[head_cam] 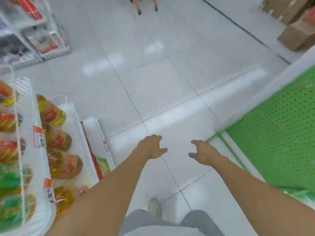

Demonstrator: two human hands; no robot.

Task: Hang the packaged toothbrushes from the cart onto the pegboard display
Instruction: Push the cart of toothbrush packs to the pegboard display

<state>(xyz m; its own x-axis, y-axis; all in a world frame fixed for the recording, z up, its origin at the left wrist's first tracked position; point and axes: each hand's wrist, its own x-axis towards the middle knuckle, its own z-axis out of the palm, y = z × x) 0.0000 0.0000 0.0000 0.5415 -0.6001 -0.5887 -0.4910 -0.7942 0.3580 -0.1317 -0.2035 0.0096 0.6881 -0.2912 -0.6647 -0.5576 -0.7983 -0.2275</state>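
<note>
Both my arms reach forward over the tiled floor. My left hand (150, 147) hangs with loosely spread fingers and holds nothing. My right hand (202, 152) is also empty, its fingers relaxed. A green pegboard (279, 126) slopes along the right side, bare where it shows. At the top edge of the frame stand the wheels and lower frame of a cart (147, 5), far ahead of my hands. No packaged toothbrushes show. The picture is blurred by motion.
White wire shelves (25, 133) on the left hold bottles of yellow oil (51, 113) with price tags. More shelving (39, 34) stands at the far left. Cardboard boxes (296, 31) are stacked at the top right. My foot (154, 206) steps on the floor.
</note>
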